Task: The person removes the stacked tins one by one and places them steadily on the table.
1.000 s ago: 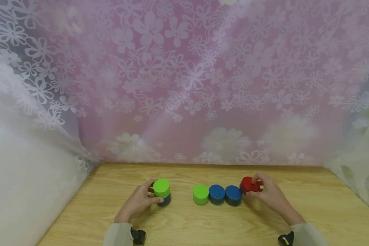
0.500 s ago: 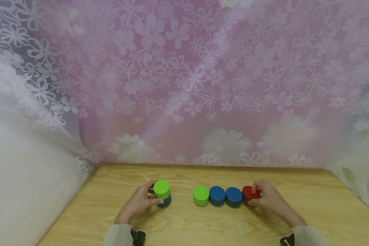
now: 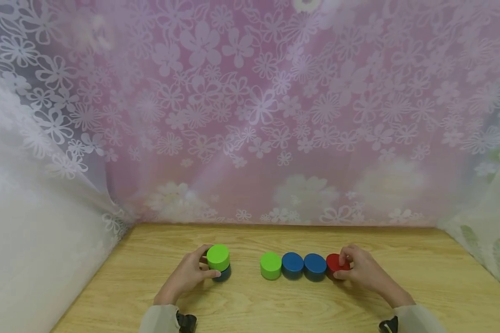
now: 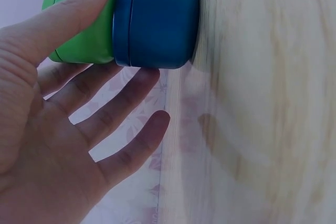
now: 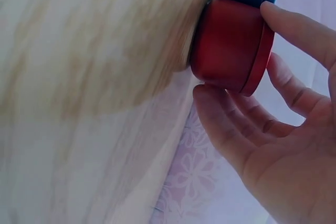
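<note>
On the left of the table, a lidded green round tin [image 3: 218,257] is stacked on a blue tin [image 3: 223,275]. My left hand [image 3: 186,276] holds this stack from its left side; in the left wrist view the thumb lies on the green tin, with fingers behind both tins. At the right end of a touching row, my right hand [image 3: 365,273] pinches a red tin [image 5: 231,45] standing on the table. Beside the red one come a blue tin [image 3: 315,267], a second blue tin [image 3: 292,265] and a green tin [image 3: 271,266] at the row's left end.
The wooden table [image 3: 250,300] extends in front of both hands. A pink floral curtain [image 3: 254,138] hangs along its back edge, and pale cloth [image 3: 33,231] closes off the left side. A gap of bare wood separates the stack from the row.
My right hand has lowered the red tin from a raised, tilted position onto the table, against the neighbouring blue tin. The left hand and its stack have stayed in place.
</note>
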The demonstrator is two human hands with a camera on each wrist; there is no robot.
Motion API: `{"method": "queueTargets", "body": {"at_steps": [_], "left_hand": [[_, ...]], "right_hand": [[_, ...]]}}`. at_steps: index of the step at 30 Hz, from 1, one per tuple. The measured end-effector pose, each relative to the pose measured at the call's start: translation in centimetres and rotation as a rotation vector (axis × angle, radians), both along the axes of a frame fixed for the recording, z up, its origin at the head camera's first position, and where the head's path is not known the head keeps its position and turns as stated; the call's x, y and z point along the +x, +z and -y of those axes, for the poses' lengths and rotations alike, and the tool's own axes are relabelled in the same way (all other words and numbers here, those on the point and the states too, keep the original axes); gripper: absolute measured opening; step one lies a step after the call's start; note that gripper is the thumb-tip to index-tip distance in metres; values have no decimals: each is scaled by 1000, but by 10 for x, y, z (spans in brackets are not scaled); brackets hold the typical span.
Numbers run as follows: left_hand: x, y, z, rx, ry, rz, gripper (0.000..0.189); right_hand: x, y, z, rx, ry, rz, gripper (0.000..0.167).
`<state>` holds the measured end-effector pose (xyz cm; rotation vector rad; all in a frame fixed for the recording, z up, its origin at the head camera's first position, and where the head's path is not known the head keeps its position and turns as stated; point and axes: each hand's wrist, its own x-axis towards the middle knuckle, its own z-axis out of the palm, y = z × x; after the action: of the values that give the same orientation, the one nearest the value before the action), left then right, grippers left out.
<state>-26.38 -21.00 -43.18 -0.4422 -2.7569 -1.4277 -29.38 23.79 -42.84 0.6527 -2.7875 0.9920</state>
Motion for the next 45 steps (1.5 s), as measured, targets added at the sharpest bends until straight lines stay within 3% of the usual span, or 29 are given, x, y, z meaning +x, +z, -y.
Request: {"method": "queueTargets", "body": {"at_steps": [6,10,20,34,45], "left_hand": [[2,1,0,8,-5,2,66],[2,1,0,-1,-8,3,66],[2,1,1,-7,9,16,76],[1,3,-3,-33,6,25,79],[3,3,-1,-60,-6,31,76]], "right_hand": [[-2,4,3,-23,-14,48,33],[-2,8,6,-97,-58,66,40],[-4,22,37,-210,-105,-136,33],[-10,42,94,-294,-11,-108,31],[-7,41,134,-370,56,-47,29]]}}
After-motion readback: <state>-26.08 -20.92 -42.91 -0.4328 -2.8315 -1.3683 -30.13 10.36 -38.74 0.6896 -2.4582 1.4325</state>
